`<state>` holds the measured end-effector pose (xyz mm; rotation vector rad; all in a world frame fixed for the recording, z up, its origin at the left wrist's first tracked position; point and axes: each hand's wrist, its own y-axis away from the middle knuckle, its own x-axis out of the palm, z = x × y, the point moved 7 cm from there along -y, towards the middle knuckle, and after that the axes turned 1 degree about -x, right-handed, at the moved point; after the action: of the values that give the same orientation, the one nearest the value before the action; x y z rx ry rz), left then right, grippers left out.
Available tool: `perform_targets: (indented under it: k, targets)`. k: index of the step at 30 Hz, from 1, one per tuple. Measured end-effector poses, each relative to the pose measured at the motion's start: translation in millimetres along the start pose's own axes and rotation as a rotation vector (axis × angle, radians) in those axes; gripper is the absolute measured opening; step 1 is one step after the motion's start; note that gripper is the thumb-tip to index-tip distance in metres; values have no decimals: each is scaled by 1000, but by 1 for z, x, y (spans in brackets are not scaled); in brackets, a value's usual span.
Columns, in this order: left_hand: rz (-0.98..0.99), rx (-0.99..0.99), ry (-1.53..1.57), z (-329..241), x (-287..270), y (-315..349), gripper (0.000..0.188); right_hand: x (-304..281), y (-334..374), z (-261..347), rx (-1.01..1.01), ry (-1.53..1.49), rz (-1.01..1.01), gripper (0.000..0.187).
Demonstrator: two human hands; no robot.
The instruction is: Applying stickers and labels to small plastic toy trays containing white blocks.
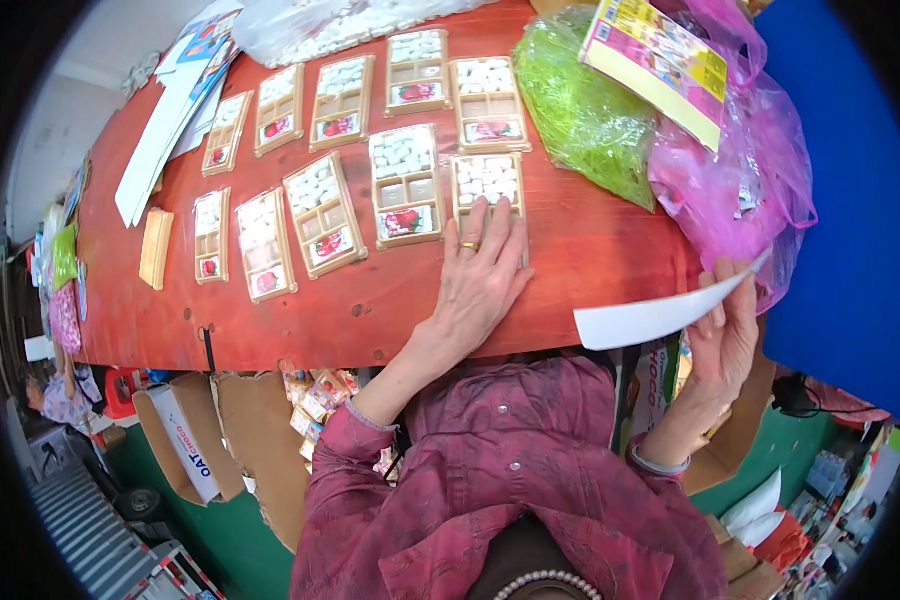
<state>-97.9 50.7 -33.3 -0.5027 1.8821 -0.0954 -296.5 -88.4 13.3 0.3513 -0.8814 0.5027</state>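
Observation:
My left hand (477, 280), with a ring on one finger, lies with outstretched fingers on the near end of a beige compartment tray (487, 180). White pellet-like pieces fill that tray's far section; my fingers hide its near part. Off the table's right front edge, my right hand (728, 335) pinches a white card (645, 325) by its right end. Just left of my left hand sits another tray (406, 188), holding white pieces at the far end and a small strawberry-printed packet at the near end. Several similar trays (326, 216) stand in two rows.
The red table (570, 260) carries a large bag of white pieces (350, 30) at the back. A bag of green strips (585, 110), a pink plastic bag (740, 190) and a printed card (660, 60) are at right. Printed sheets (175, 130) and stacked trays (156, 248) lie left. Cardboard boxes (185, 435) stand below.

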Motion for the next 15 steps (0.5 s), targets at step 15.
perform_targets:
  k: [15]
  targets:
    - [45,10,199,-21,-27,29,41,47,1,-18,-311,412,562,7]
